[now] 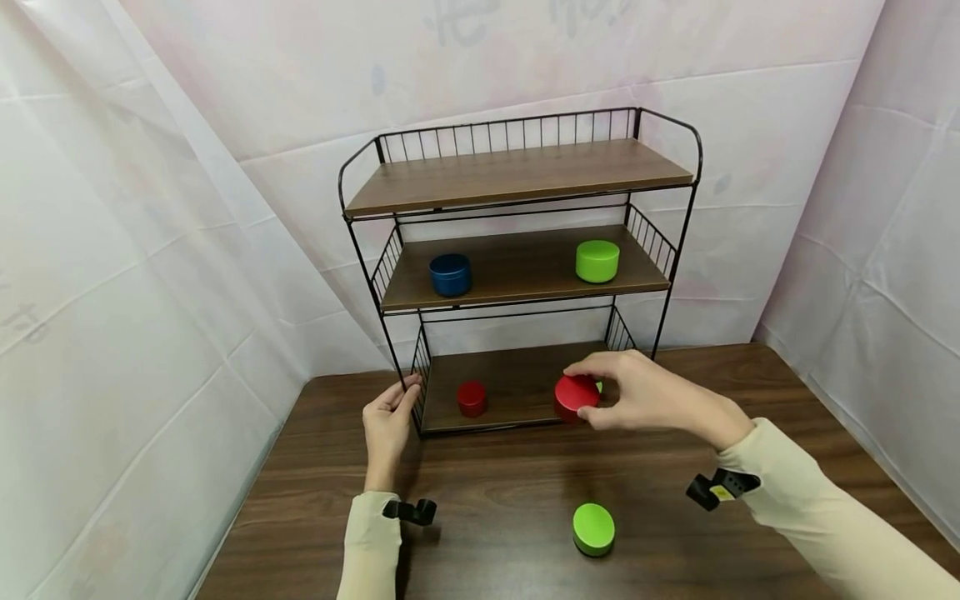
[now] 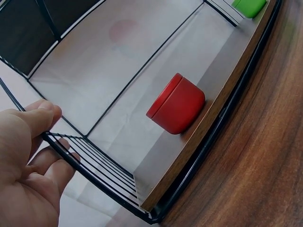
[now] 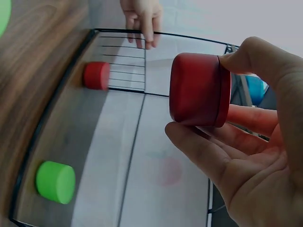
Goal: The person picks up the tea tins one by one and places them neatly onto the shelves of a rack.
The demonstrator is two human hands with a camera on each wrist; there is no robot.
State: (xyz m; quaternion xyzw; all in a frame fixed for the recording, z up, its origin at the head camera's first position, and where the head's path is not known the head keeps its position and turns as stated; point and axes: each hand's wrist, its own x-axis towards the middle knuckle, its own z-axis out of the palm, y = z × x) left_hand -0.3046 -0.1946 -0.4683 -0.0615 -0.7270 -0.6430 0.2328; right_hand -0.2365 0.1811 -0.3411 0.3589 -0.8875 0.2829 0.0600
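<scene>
My right hand (image 1: 648, 393) holds a red round tin (image 1: 576, 398) between thumb and fingers, raised in front of the bottom shelf (image 1: 517, 375) of a wire rack. Seen from the right wrist, the tin (image 3: 196, 90) is lidded and tilted on its side in that view. My left hand (image 1: 386, 427) grips the rack's left side wire (image 2: 64, 152), thumb and fingers around it. Another red tin (image 1: 472, 400) stands on the bottom shelf's left part. Toward that shelf's right end is a green tin (image 3: 56, 182), mostly hidden behind my right hand in the head view.
On the middle shelf (image 1: 525, 265) stand a blue tin (image 1: 450, 277) at left and a green tin (image 1: 597, 262) at right. Another green tin (image 1: 592, 530) sits on the wooden table (image 1: 495, 517) in front. White cloth (image 1: 285, 208) hangs behind and at both sides.
</scene>
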